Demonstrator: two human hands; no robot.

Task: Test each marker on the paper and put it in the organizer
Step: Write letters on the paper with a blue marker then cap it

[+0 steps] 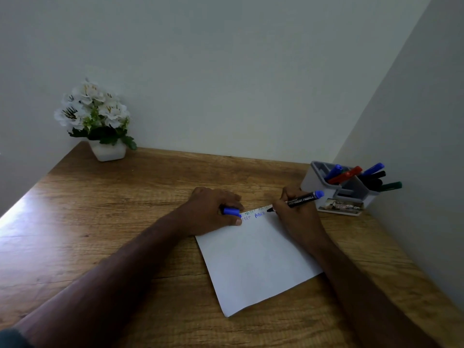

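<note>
Sheet of paper (253, 262) flat on the wooden table (100, 222), turned at an angle, with short rows of letters in green and blue along its far edge. At that far edge, right hand (295, 217) curled around a black marker (300, 200) with a blue end, tip down on the paper just past the blue letters (tip itself partly hidden by the fingers). At the paper's far left corner, left hand (213, 212) resting on the sheet, fingers closed around a blue cap (231, 211). Beyond the paper to the right, near the side wall, a grey and white organizer (339, 190), close to the right hand but apart from it, holding several markers already: blue, red, black, green, all leaning. Far beyond the paper to the left, in the table's corner, a white pot of white flowers (94, 116).
</note>
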